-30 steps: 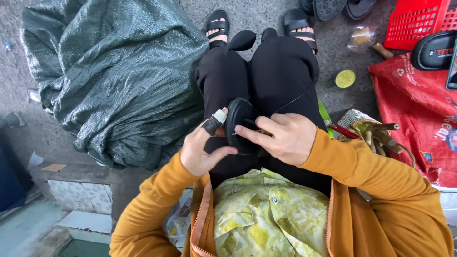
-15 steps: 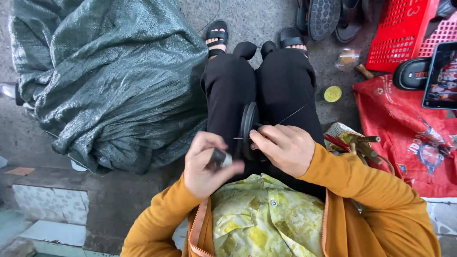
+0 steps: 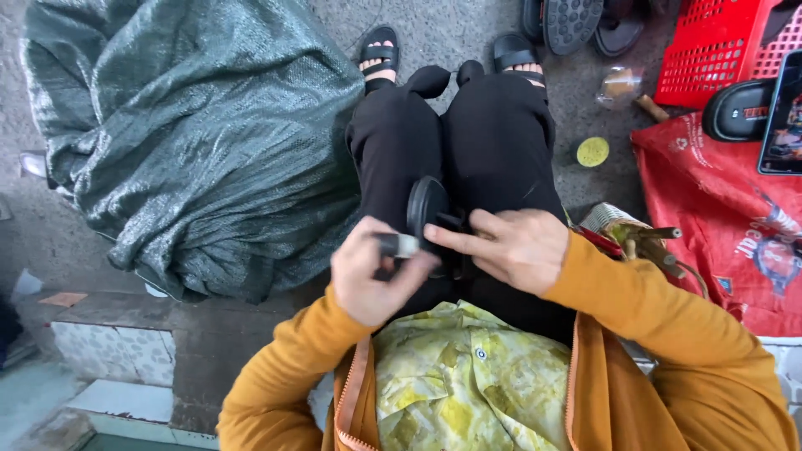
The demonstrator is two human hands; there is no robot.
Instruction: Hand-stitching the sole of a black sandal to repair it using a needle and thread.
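Black sandal [image 3: 428, 209] sits on lap, right hand [image 3: 514, 249] fingers pressed on its strap to steady it w/ left hand [image 3: 372, 271] pinching small tool [image 3: 397, 245] just beside.

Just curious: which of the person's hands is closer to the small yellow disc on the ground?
Right. The right hand lies below and left of the yellow disc; the left hand is farther left.

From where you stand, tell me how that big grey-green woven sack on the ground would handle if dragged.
The woven sack would probably flop rather than hold shape: its surface is deeply creased and slumped. It looks bulky and full, so likely heavy to drag. Its shiny weave hints at a slippery grip.
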